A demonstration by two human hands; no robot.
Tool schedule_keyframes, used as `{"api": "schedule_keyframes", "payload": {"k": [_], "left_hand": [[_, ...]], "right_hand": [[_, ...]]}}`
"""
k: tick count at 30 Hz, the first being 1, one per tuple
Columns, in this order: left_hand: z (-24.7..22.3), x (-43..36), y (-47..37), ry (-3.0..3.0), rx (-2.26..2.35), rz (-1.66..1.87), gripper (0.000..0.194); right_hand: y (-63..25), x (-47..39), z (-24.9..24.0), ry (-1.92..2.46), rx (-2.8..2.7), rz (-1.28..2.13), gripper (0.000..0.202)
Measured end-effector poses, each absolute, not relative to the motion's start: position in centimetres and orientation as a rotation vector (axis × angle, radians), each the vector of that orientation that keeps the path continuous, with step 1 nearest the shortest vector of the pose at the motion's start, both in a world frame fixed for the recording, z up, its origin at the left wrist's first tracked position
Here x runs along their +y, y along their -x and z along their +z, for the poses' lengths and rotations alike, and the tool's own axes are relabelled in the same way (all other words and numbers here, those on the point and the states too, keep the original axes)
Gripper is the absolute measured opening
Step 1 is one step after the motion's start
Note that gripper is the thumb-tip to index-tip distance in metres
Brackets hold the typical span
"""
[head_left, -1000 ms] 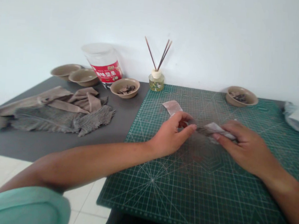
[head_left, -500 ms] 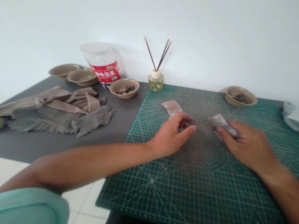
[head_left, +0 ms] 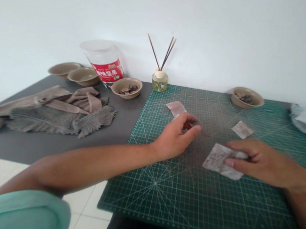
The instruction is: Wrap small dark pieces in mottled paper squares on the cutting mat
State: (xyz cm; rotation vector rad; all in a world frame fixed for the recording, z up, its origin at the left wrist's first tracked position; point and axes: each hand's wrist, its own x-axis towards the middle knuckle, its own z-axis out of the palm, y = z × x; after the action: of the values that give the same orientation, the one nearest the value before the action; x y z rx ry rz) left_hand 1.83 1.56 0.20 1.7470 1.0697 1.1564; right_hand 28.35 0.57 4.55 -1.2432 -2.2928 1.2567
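Note:
My right hand (head_left: 254,160) pinches a greyish-white, stained cloth piece (head_left: 217,160) low over the green cutting mat (head_left: 189,206). Beyond that hand, a smaller pale square (head_left: 242,129) lies on the mat. My left hand (head_left: 179,133) rests at the mat's middle with its fingers curled and the thumb apart from the index finger; a small dark thing shows near its fingertips, too unclear to name. Behind it lies a pinkish-white cloth strip (head_left: 176,108), partly covered by the hand.
Two bowls with dark bits, one left (head_left: 127,88) and one right (head_left: 247,98), stand at the back. Between them is a reed diffuser (head_left: 159,82). A plastic tub (head_left: 106,63), two more bowls (head_left: 84,76) and crumpled cloths (head_left: 51,115) occupy the left; a grey bag (head_left: 304,118) lies far right.
My right hand has moved nearer to me with the cloth piece, which is now more spread out. The smaller square has come into view on the mat. My left hand has hardly moved.

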Motion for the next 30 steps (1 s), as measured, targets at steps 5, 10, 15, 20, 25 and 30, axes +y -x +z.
{"api": "schedule_keyframes", "payload": {"k": [5,10,15,20,25,30], "left_hand": [[0.2,1.6,-1.9,-1.756,1.063,1.151,0.024],[0.1,1.7,-1.9,-1.773,1.060,1.158,0.024],[-0.2,1.7,-1.8,-1.740,1.053,1.185,0.023],[-0.3,1.8,-1.9,-1.714,1.047,1.229,0.022],[-0.1,1.9,-1.9,-1.687,1.036,1.256,0.020],[-0.2,2.0,-1.8,-1.700,1.046,1.233,0.022]], "right_hand": [[-26.3,-0.9,4.4,1.211,-2.637,1.096,0.028],[-25.3,-0.8,4.3,1.280,-2.585,1.067,0.028],[-24.8,0.8,3.8,1.292,-2.607,0.677,0.027],[-25.0,3.0,3.4,1.174,-2.540,0.133,0.022],[-26.5,2.5,4.8,1.018,-2.565,0.290,0.026],[-27.1,0.5,6.0,0.950,-2.755,0.683,0.021]]}}
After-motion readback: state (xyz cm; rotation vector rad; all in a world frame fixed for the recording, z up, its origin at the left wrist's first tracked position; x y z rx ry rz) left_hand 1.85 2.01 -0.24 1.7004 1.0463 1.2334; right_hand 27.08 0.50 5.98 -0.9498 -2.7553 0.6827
